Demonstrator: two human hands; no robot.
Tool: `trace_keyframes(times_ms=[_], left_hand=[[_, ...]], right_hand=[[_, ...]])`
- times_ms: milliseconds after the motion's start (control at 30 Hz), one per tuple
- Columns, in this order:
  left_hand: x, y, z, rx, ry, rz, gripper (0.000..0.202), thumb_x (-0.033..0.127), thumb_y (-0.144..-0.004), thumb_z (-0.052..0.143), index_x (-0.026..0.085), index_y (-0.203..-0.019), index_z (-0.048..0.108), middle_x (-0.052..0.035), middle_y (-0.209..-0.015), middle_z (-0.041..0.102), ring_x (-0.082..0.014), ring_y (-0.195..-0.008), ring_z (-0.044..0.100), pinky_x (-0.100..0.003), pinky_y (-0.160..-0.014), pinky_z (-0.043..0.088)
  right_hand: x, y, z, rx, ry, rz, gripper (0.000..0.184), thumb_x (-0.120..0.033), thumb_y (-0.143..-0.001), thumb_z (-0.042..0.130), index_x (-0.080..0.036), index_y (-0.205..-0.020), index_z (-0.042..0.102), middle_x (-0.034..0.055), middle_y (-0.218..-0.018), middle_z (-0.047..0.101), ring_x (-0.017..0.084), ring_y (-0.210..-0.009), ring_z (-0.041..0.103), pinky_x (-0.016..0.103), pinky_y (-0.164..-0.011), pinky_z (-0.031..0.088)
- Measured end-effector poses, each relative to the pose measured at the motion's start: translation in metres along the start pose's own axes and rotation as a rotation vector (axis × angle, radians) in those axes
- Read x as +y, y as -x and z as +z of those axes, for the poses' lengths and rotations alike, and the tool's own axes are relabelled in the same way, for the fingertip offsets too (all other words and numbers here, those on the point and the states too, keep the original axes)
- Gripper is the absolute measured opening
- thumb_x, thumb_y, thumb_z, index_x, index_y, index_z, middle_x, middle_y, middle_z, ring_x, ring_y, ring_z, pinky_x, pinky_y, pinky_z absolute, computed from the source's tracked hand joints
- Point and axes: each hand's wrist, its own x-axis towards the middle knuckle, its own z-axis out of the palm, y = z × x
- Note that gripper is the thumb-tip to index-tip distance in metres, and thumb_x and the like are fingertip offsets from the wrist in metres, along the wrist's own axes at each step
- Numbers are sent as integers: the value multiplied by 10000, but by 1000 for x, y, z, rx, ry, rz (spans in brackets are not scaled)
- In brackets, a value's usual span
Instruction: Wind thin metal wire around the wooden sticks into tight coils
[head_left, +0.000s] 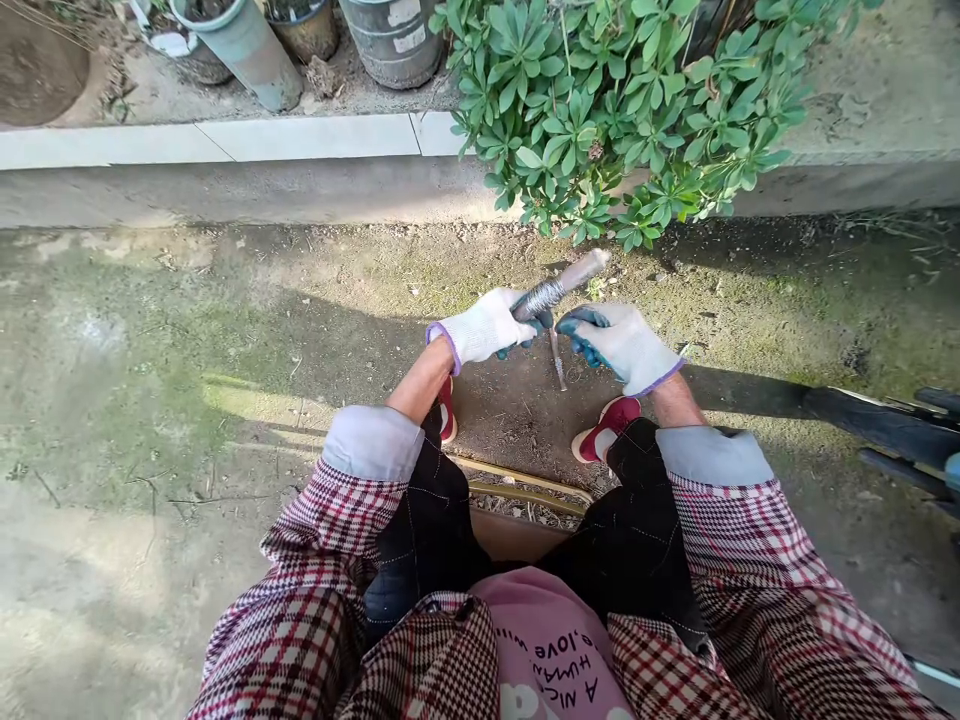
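My left hand (491, 327), in a white glove with a blue-green palm and purple cuff, is closed around a pale stick wound with silvery wire (541, 299). The stick's bare end (589, 268) points up and to the right. Close by on the right, my right hand (611, 340), gloved alike, has its fingers curled together in a pinch. Whatever is between those fingertips is too small to make out. Below and between both hands shows a thin, pale, narrow object (557, 360); whether it hangs or lies on the ground I cannot tell.
A leafy green bush (585, 110) overhangs a white-tiled ledge (300, 140) ahead. Several pots, including a grey one (251, 50), stand on it. Red shoes (609, 425) rest on mossy ground. Brass-coloured rails (525, 478) show between the legs. Dark equipment (885, 430) is at right.
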Motion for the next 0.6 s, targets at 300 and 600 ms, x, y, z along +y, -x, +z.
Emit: trace_keyframes(times_ms=[300, 600], left_hand=[[-20, -14, 23, -37, -508, -62, 350, 126, -962, 509, 145, -1185, 778, -176, -1060, 775, -336, -1076, 743, -434, -949, 552], [-4, 1, 24, -281, -343, 113, 214, 159, -832, 703, 174, -1004, 828, -77, -860, 789, -232, -822, 724, -318, -778, 545]], right_hand=[[-23, 12, 22, -199, 256, -50, 199, -292, -928, 649, -225, -751, 713, 39, -702, 710, 184, -631, 595, 316, -641, 420], [8, 3, -18, -12, 199, -23, 233, -356, -882, 623, -208, -819, 792, 54, -790, 771, 216, -756, 671, 330, -693, 485]])
